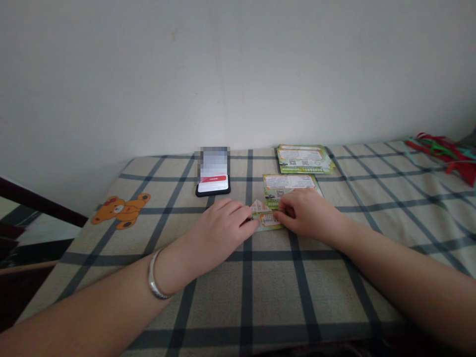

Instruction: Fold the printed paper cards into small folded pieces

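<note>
Pinching ends of printed paper (266, 220) in nearly closed fingers (243, 214) of left hand (226, 224) and right hand (308, 210); best pressed flat on counter (275, 297).

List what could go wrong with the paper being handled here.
The printed paper is small and worked at by both the left grip and right grip, so uneven pulling might tear or crease it.

The leaflet lies right by the right grip and might get nudged.

A leftward sweep might bump the phone.
</note>
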Motion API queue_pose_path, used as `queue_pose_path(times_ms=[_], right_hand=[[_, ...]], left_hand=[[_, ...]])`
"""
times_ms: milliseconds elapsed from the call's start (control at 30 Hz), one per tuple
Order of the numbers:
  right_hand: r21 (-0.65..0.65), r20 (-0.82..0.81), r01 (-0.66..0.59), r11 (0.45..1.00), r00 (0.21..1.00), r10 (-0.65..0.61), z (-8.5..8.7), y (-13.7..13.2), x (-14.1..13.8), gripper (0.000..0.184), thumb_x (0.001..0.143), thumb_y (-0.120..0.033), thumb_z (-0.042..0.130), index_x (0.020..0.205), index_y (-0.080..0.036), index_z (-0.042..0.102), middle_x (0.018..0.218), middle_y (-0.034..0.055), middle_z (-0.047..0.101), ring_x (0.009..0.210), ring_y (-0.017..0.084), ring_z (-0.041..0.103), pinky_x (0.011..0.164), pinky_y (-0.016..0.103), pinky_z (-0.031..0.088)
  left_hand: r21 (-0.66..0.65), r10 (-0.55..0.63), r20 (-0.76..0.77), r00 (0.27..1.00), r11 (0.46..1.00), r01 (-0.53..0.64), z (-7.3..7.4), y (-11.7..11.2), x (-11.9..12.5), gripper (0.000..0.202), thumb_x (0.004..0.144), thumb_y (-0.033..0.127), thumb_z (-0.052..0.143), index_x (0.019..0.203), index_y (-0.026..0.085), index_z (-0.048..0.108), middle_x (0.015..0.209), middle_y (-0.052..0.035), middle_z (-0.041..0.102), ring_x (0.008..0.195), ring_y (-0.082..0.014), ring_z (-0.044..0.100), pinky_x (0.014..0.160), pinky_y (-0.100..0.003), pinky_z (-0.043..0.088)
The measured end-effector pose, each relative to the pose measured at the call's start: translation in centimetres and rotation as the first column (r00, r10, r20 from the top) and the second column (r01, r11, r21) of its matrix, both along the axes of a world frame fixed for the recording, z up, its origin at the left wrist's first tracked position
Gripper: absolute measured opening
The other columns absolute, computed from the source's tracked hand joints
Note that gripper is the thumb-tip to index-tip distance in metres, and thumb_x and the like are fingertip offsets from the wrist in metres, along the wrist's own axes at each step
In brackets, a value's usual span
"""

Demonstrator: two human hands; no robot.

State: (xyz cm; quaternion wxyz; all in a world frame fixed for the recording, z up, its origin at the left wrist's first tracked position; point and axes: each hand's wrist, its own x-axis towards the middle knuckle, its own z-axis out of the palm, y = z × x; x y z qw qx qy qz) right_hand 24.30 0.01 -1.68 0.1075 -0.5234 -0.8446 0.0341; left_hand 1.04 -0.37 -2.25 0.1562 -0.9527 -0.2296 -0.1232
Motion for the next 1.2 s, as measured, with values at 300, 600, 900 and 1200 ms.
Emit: queue_pose_path(times_ms=[300,600,900,1200], right_hand=[[0.005,0.026,0.012,1.0,1.0,-0.012,0.23,-0.08,0.09,0.021,0.081,-0.033,0.058,0.065,-0.021,0.058,0.061,-0.0006,0.06,0.058,0.013,0.047,0.06,0.029,0.025],[-0.002,0.053,0.015,1.0,0.998,-0.015,0.56,-0.08,0.72,0.019,0.081,-0.034,0.061,0.065,-0.022,0.06,0.062,-0.0013,0.061,0.059,0.014,0.048,0.06,0.029,0.026],[0.106,-0.071,-0.293,0.95,0.951,0.302,0.34,-0.24,0.53,0.017,0.085,-0.014,0.055,0.093,-0.022,0.068,0.09,0.0031,0.066,0.088,0.019,0.055,0.08,0.031,0.04],[0.156,0.051,-0.428,0.891,0.904,0.425,-0.13,-0.55,-0.05,0.026,0.089,-0.016,0.053,0.105,-0.029,0.069,0.093,0.0008,0.066,0.083,0.019,0.052,0.075,0.033,0.038]], left_hand=[[-0.02,-0.008,0.016,1.0,1.0,0.008,-0.12,0.18,0.01,0.017,0.093,0.018,0.052,0.103,0.016,0.065,0.09,-0.0063,0.062,0.085,-0.0231,0.055,0.075,-0.04,0.052],[-0.072,0.002,0.04,0.999,0.997,0.001,-0.06,0.03,-0.2,0.015,0.092,0.018,0.055,0.102,0.016,0.065,0.093,-0.0067,0.062,0.088,-0.0229,0.055,0.078,-0.04,0.052],[-0.095,0.0,0.063,0.998,0.995,0.006,-0.81,0.42,-0.47,0.016,0.092,0.016,0.053,0.103,0.017,0.065,0.096,-0.0066,0.062,0.091,-0.0218,0.053,0.08,-0.039,0.05],[-0.129,0.001,0.057,0.998,0.992,0.006,-0.79,0.7,-0.41,0.014,0.092,0.015,0.053,0.097,0.017,0.067,0.089,-0.0049,0.06,0.086,-0.0208,0.052,0.077,-0.036,0.049]])
